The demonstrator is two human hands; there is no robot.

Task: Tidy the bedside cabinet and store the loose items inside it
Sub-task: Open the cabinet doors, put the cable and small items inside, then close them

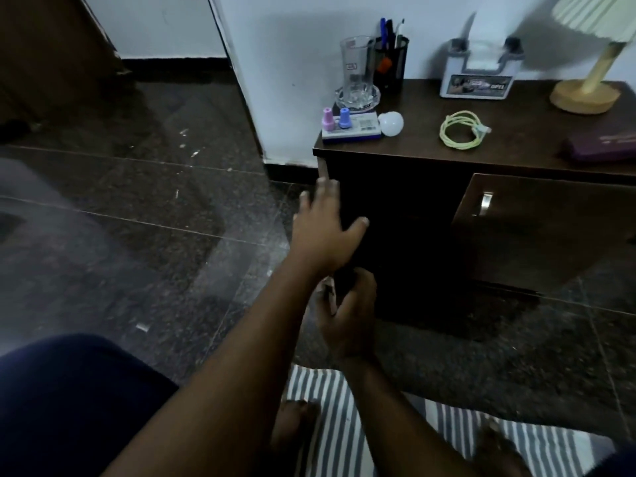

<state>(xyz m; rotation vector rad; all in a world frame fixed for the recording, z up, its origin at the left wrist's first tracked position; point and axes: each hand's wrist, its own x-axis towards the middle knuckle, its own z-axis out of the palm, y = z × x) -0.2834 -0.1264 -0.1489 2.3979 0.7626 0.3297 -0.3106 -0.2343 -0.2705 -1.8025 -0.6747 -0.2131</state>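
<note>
My dark wood bedside cabinet [430, 215] sits at 2 o'clock against a white wall [303, 46], on a dark speckled stone floor [137, 208]; a grey-and-white striped mat [330, 425] lies at 6 o'clock under my bare feet. On top, L to R: two small bottles, pink [327, 119] and blue [344, 118], standing on a flat white box [358, 130]; a white bulb [391, 123] touching that box's right end; behind them a tall clear glass [356, 68] in a glass dish, w/ a black pen holder [390, 58] just beside it; a coiled yellow-green cable [461, 129] lying loose mid-top; a white tissue holder [478, 74] at the back; a lamp [588, 87] w/ wooden base at 1 o'clock; a purple case [602, 148] at 3 o'clock. My left hand [327, 228] is spread wide, fingers apart, flat against the left door's edge, gripping nothing. My right hand [351, 315], lower down, curls around the bottom corner of that same dark door panel; how tight I cannot tell, as fingers are hidden behind it. The right door [537, 232] w/ metal handle [484, 203] stands ajar. Cabinet interior is too dark to read. Lamp shade and purple case are cut off by the frame edge; the whole shot is dim and motion-blurred.
</note>
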